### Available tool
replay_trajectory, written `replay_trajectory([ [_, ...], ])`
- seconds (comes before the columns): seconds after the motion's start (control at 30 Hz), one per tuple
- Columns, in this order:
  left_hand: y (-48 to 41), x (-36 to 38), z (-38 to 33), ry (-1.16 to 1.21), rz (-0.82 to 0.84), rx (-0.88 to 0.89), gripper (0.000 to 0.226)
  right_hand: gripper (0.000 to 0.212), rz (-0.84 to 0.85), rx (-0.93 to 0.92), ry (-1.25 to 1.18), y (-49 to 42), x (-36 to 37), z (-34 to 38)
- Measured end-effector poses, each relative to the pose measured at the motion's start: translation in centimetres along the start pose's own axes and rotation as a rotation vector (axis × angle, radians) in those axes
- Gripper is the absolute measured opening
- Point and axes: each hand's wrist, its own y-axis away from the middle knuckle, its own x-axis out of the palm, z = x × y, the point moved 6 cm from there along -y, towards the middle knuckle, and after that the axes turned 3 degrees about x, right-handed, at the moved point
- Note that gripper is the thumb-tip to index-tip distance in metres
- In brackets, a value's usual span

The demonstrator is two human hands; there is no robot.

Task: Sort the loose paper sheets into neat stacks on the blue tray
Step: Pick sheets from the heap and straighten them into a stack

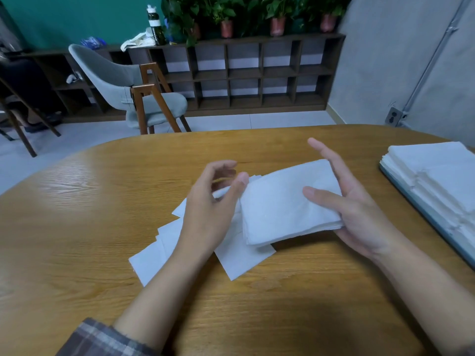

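A squared-up stack of white paper sheets is lifted just above the wooden table. My right hand cradles its right end, thumb lying on top and fingers stretched along the far edge. My left hand pinches the stack's left end between thumb and curled fingers. Several loose white sheets lie fanned on the table under my left wrist and below the stack. At the far right sits the blue tray, holding neat white paper stacks.
A grey chair with wooden legs stands beyond the table's far edge. Behind it runs a low dark shelf unit with potted plants and a bottle on top. A grey wall closes the right side.
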Motion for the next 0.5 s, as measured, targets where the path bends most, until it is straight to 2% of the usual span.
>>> replay_trajectory([
  [0.1, 0.9, 2.2, 0.4, 0.322, 0.254, -0.335, 0.064, 0.08, -0.024, 0.02, -0.073, -0.1, -0.3, -0.2],
  [0.17, 1.4, 3.1, 0.2, 0.471, 0.325, -0.396, 0.078, 0.081, -0.055, 0.02, -0.005, 0.0, -0.3, -0.2],
  [0.23, 1.2, 3.0, 0.2, 0.46, 0.301, -0.347, 0.072, 0.08, -0.108, -0.023, 0.22, 0.1, -0.6, 0.0],
  [0.3, 1.0, 2.8, 0.6, 0.319, 0.291, -0.266, 0.062, 0.078, -0.111, -0.055, 0.386, 0.2, -0.4, 0.1],
  [0.33, 1.1, 2.7, 0.7, 0.265, 0.296, -0.213, 0.067, 0.077, -0.101, -0.061, 0.431, 0.2, -0.3, 0.0],
  [0.4, 1.2, 2.6, 0.9, 0.171, 0.318, -0.094, 0.076, 0.076, -0.083, -0.065, 0.481, 0.2, -0.2, -0.1],
  [0.5, 1.1, 2.3, 0.4, 0.111, 0.307, 0.004, 0.072, 0.071, 0.014, -0.014, 0.394, 0.3, -0.1, -0.2],
])
